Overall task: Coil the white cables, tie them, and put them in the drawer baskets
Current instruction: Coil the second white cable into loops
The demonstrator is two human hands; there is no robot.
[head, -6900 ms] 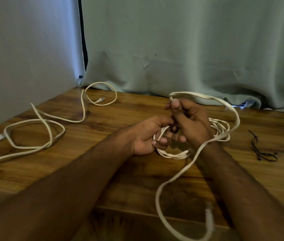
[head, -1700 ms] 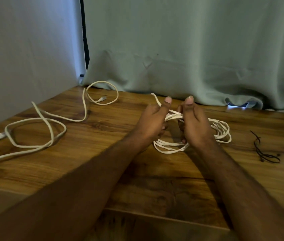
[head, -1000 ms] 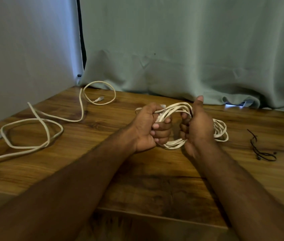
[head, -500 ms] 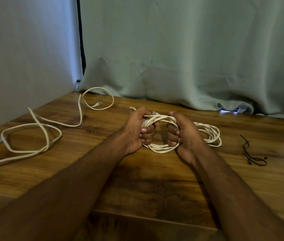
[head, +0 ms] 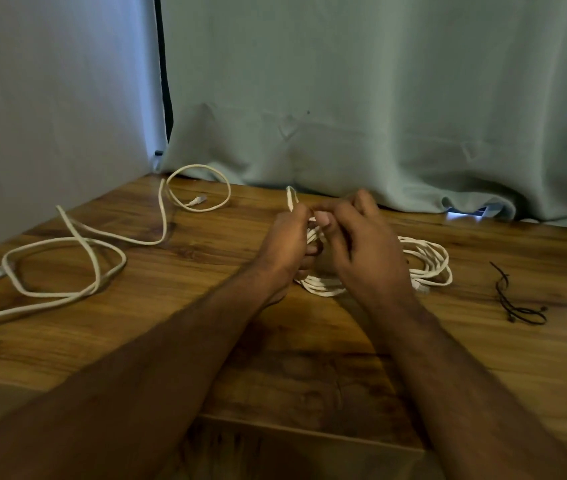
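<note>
A coiled white cable (head: 427,263) lies on the wooden table (head: 310,358) in the middle of the head view. My left hand (head: 285,244) grips the coil's strands at its left side, and a loose cable end sticks up above its fingers. My right hand (head: 361,244) is close against it, fingers curled and pinching the cable near the top; this hand is blurred. Much of the coil is hidden behind both hands. A second white cable (head: 84,258) lies uncoiled across the table's left side.
A few black ties (head: 517,299) lie on the table at the right. A pale curtain (head: 379,116) hangs along the table's far edge, and a white wall (head: 50,98) closes the left side. No drawer or basket is in view.
Both hands have shifted on the coil: from gripping its loops apart, they have come together at the top. The loose end now sticks up above my left hand.
</note>
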